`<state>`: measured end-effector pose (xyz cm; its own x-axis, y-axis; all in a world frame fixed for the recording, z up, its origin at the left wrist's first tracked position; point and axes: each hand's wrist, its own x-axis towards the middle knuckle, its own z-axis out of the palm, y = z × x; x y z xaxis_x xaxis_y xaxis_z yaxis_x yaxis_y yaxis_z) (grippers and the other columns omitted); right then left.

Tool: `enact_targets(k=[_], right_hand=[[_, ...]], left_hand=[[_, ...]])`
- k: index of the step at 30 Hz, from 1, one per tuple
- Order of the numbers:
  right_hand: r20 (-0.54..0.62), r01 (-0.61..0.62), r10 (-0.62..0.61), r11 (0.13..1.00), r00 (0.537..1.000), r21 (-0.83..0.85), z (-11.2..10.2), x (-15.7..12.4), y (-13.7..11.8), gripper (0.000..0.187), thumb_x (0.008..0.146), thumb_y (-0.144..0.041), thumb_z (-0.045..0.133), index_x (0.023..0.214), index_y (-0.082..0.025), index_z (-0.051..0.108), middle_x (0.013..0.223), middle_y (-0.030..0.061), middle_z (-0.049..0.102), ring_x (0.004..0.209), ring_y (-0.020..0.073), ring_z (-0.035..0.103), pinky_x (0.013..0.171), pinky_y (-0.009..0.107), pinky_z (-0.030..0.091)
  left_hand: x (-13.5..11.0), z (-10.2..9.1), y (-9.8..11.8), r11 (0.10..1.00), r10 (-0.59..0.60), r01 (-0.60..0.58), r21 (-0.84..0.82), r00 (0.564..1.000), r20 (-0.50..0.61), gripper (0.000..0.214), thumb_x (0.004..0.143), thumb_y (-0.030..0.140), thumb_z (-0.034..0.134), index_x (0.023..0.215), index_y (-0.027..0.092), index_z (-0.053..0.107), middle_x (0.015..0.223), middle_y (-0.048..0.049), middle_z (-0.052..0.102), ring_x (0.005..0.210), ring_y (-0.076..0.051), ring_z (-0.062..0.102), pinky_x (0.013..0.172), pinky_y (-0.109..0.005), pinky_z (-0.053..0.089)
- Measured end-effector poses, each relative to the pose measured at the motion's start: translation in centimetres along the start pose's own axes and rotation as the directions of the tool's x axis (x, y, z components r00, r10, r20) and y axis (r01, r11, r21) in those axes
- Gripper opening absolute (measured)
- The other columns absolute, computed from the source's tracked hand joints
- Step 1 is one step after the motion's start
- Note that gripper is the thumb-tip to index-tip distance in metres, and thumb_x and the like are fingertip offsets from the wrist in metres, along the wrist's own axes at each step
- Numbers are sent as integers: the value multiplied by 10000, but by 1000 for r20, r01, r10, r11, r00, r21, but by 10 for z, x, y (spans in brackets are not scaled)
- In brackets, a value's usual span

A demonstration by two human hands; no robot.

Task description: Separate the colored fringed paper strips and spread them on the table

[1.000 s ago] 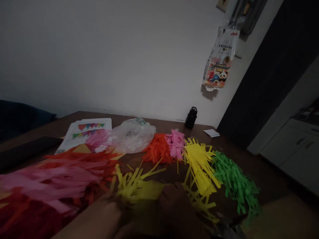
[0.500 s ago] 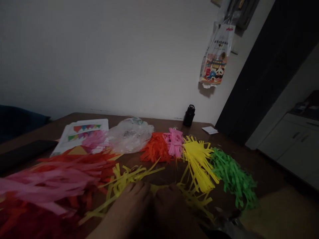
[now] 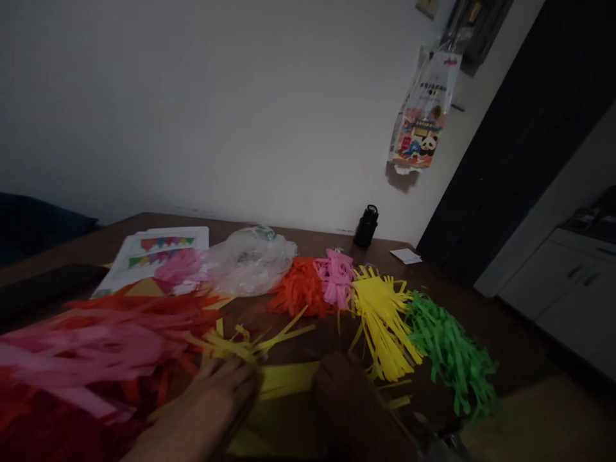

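A yellow fringed paper (image 3: 289, 380) lies on the table in front of me, with a flat band of it spanning the space between my hands. My left hand (image 3: 228, 388) is closed over its left side, fingers curled downward, beside loose yellow strips (image 3: 235, 346). On the other side, my right hand (image 3: 341, 388) has its fingers bent onto the band's right end; the fingertips are hidden in shadow. A finished-looking yellow tassel (image 3: 385, 321) lies just beyond my right hand.
Red and pink paper strips (image 3: 101, 353) heap up at left. Behind are printed sheets (image 3: 144, 247), a clear plastic bag (image 3: 250, 260), red (image 3: 301, 289), pink (image 3: 335, 277) and green tassels (image 3: 452, 353), a black bottle (image 3: 366, 226) and white cards (image 3: 405, 256). Something metallic (image 3: 445, 443) sits lower right.
My hands have moved apart from the middle, the left one farther left. More of the yellow paper now shows flat between them.
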<state>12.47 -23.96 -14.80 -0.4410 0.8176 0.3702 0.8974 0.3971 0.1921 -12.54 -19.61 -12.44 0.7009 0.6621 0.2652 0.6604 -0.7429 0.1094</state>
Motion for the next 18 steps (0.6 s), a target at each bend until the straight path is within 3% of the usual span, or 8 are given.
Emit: enact_targets(k=[6,8,11,13,15,16,18], right_hand=[[118,-177,181,983,976,-44,-10,8,-5,116,896,-99,566,820,-172,614,823,72,627,820,233,576,726,376,399],[139,-224,231,973,963,-60,-14,11,-10,116,881,-83,562,840,-172,625,843,80,632,827,239,581,744,399,409],[158,-228,238,971,958,-78,-16,13,-13,130,854,-66,568,833,-176,633,828,72,638,818,251,590,739,420,421],[159,-222,232,972,960,-81,-15,13,-13,136,851,-61,563,821,-175,631,810,70,640,803,251,596,722,414,424],[142,-220,230,972,963,-84,-13,13,-12,141,861,-64,546,816,-171,627,800,75,640,779,243,597,719,410,423],[130,-222,232,971,964,-85,-12,13,-11,142,864,-67,541,810,-169,624,792,77,638,768,239,597,718,409,422],[105,-229,238,970,966,-84,-11,13,-10,139,867,-76,536,797,-165,616,769,77,635,744,235,596,716,411,424]], left_hand=[[12,-25,9,972,-230,233,-9,962,149,355,950,193,363,931,185,717,1001,-111,735,957,-277,668,864,-441,441],[15,-29,12,966,-259,255,42,959,114,367,945,173,350,957,170,716,1007,-127,737,953,-301,670,839,-468,443],[13,-25,15,984,-120,125,129,992,-48,311,918,174,425,1052,203,704,1152,-131,721,1059,-340,629,872,-501,407],[10,-21,18,991,82,-80,108,997,-12,249,894,169,501,996,256,711,1109,-65,749,1014,-286,648,879,-437,410],[8,-19,23,974,219,-223,33,971,97,209,882,156,537,889,270,713,959,-8,775,874,-216,675,819,-357,431],[7,-19,25,975,221,-223,3,966,134,205,881,156,538,865,266,710,900,3,772,819,-198,677,797,-341,434],[3,-22,23,995,104,-102,-17,987,120,201,860,161,544,871,262,717,881,-5,765,809,-206,681,819,-366,437]])
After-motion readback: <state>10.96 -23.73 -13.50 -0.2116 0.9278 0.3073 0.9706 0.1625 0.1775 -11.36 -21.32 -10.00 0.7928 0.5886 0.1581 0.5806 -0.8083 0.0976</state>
